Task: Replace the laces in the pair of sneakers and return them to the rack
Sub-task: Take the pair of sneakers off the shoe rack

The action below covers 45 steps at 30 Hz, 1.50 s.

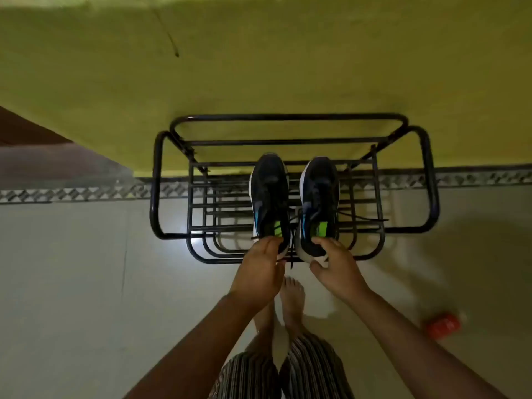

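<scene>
On the black rack [293, 141] by the far wall, two sneakers [270, 194] sit side by side; the left hand [260, 270] and right hand [335, 269] each grip a heel, dark laces [361, 218] trailing loose.

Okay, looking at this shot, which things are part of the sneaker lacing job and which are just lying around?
Part of the job:
left sneaker, held at the heel by the left hand
right sneaker, held by the right hand
loose black laces
black metal rack

Just lying about:
red bottle on the floor, right
</scene>
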Each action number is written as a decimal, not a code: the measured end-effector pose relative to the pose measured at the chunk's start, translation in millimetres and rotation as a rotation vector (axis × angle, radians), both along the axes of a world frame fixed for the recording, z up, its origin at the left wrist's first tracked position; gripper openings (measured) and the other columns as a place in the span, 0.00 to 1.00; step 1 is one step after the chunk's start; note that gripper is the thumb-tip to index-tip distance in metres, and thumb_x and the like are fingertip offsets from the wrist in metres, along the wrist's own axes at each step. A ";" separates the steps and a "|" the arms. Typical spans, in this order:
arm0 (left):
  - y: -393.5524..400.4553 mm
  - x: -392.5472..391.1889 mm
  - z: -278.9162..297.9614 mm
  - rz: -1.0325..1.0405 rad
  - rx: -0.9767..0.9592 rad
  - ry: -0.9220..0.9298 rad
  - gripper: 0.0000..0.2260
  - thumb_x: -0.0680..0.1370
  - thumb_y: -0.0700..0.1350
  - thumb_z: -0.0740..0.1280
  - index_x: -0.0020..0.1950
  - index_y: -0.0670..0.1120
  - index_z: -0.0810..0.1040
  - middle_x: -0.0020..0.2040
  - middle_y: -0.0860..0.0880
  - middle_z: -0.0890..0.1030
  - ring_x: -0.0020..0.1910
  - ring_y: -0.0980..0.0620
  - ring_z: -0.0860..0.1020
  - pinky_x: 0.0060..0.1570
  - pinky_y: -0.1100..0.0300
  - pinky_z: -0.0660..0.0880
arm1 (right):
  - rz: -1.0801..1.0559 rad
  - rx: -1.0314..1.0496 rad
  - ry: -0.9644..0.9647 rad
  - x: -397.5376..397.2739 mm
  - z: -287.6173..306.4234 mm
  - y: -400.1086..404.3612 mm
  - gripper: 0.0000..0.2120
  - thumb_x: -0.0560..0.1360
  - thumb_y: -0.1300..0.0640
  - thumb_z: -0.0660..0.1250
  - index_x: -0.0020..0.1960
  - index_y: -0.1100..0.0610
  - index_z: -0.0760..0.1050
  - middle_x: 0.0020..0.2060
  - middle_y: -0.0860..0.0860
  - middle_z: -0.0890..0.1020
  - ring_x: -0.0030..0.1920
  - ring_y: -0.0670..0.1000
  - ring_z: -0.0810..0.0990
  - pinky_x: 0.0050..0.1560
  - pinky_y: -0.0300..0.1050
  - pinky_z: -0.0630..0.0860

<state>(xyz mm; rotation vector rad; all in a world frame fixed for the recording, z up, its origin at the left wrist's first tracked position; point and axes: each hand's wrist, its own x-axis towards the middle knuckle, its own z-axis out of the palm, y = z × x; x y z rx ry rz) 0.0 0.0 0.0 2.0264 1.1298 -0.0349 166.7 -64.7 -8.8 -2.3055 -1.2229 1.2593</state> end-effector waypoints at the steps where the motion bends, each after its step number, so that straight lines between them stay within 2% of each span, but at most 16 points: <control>1: 0.5 4.1 -12.4 -0.029 0.018 0.019 0.21 0.77 0.41 0.65 0.69 0.41 0.69 0.65 0.43 0.73 0.64 0.45 0.71 0.63 0.64 0.62 | 0.048 -0.029 -0.043 2.1 -11.6 1.1 0.26 0.75 0.59 0.66 0.71 0.58 0.65 0.68 0.53 0.68 0.69 0.52 0.66 0.66 0.43 0.65; 4: 5.7 13.1 -34.4 -0.095 0.048 0.147 0.23 0.77 0.44 0.64 0.71 0.43 0.66 0.68 0.43 0.70 0.68 0.45 0.67 0.69 0.57 0.61 | 0.166 -0.094 -0.158 7.7 -30.7 9.7 0.27 0.76 0.59 0.64 0.73 0.59 0.61 0.70 0.54 0.66 0.70 0.53 0.63 0.68 0.42 0.62; 9: 10.9 20.4 -57.4 -0.248 0.067 0.418 0.27 0.79 0.46 0.62 0.75 0.46 0.57 0.74 0.46 0.62 0.74 0.48 0.57 0.75 0.52 0.50 | 0.332 -0.175 -0.234 13.4 -48.7 24.6 0.25 0.75 0.59 0.65 0.70 0.58 0.64 0.66 0.54 0.70 0.66 0.54 0.68 0.65 0.43 0.65; 15: 21.7 41.4 -67.0 -0.278 -0.011 0.575 0.24 0.77 0.43 0.63 0.72 0.43 0.61 0.69 0.45 0.67 0.70 0.46 0.63 0.69 0.51 0.62 | 0.448 -0.273 -0.251 18.5 -56.2 37.0 0.23 0.73 0.62 0.66 0.66 0.58 0.67 0.63 0.54 0.71 0.64 0.55 0.70 0.58 0.47 0.72; 18: 27.3 50.1 -68.0 -0.306 -0.087 0.651 0.24 0.76 0.39 0.64 0.71 0.41 0.61 0.68 0.42 0.68 0.69 0.43 0.65 0.68 0.48 0.65 | 0.489 -0.287 -0.282 18.0 -56.2 36.6 0.23 0.73 0.61 0.66 0.67 0.58 0.65 0.64 0.54 0.70 0.64 0.55 0.70 0.58 0.48 0.71; 21: 29.2 55.7 -63.8 -0.343 -0.063 0.700 0.23 0.76 0.37 0.64 0.70 0.40 0.62 0.67 0.41 0.69 0.68 0.42 0.66 0.67 0.48 0.66 | 0.509 -0.318 -0.298 16.1 -52.0 37.3 0.21 0.74 0.63 0.64 0.66 0.59 0.66 0.63 0.55 0.71 0.65 0.54 0.69 0.60 0.46 0.70; 25: 28.3 60.0 -50.0 -0.375 -0.003 0.724 0.21 0.77 0.38 0.63 0.69 0.40 0.63 0.67 0.41 0.70 0.68 0.42 0.66 0.65 0.49 0.67 | 0.480 -0.327 -0.309 16.2 -41.5 41.0 0.17 0.75 0.65 0.63 0.64 0.59 0.70 0.61 0.55 0.74 0.63 0.54 0.71 0.58 0.45 0.71; 29: 24.0 62.1 -26.5 -0.394 -0.018 0.705 0.19 0.77 0.38 0.62 0.68 0.39 0.65 0.66 0.41 0.71 0.67 0.42 0.68 0.64 0.48 0.68 | 0.465 -0.337 -0.287 17.1 -23.5 39.3 0.14 0.76 0.63 0.62 0.62 0.58 0.72 0.57 0.57 0.76 0.57 0.57 0.76 0.46 0.45 0.71; 31: 22.6 62.1 -14.6 -0.403 -0.060 0.674 0.18 0.77 0.36 0.61 0.67 0.39 0.66 0.64 0.40 0.73 0.65 0.41 0.69 0.62 0.48 0.70 | 0.473 -0.340 -0.269 18.7 -15.1 37.1 0.14 0.77 0.63 0.62 0.62 0.58 0.72 0.56 0.58 0.77 0.55 0.58 0.77 0.43 0.45 0.69; 37: -4.7 50.3 20.7 -0.410 -0.047 0.617 0.18 0.76 0.33 0.60 0.66 0.39 0.67 0.62 0.41 0.73 0.62 0.41 0.71 0.59 0.49 0.72 | 0.492 -0.357 -0.229 14.9 16.4 9.3 0.15 0.77 0.62 0.61 0.64 0.58 0.72 0.58 0.58 0.76 0.56 0.60 0.76 0.47 0.48 0.73; 41: -32.7 39.1 36.7 -0.420 -0.028 0.627 0.19 0.76 0.34 0.61 0.67 0.40 0.66 0.63 0.41 0.73 0.63 0.41 0.70 0.59 0.50 0.70 | 0.518 -0.340 -0.222 3.7 32.5 -12.2 0.15 0.77 0.59 0.61 0.64 0.58 0.72 0.59 0.58 0.75 0.56 0.59 0.76 0.49 0.50 0.74; 45: -60.2 22.0 46.7 -0.437 -0.054 0.641 0.19 0.76 0.34 0.60 0.67 0.40 0.66 0.64 0.41 0.72 0.63 0.41 0.70 0.59 0.50 0.69 | 0.528 -0.363 -0.202 -10.9 41.4 -38.6 0.15 0.77 0.62 0.61 0.63 0.58 0.72 0.60 0.57 0.75 0.57 0.59 0.76 0.53 0.51 0.75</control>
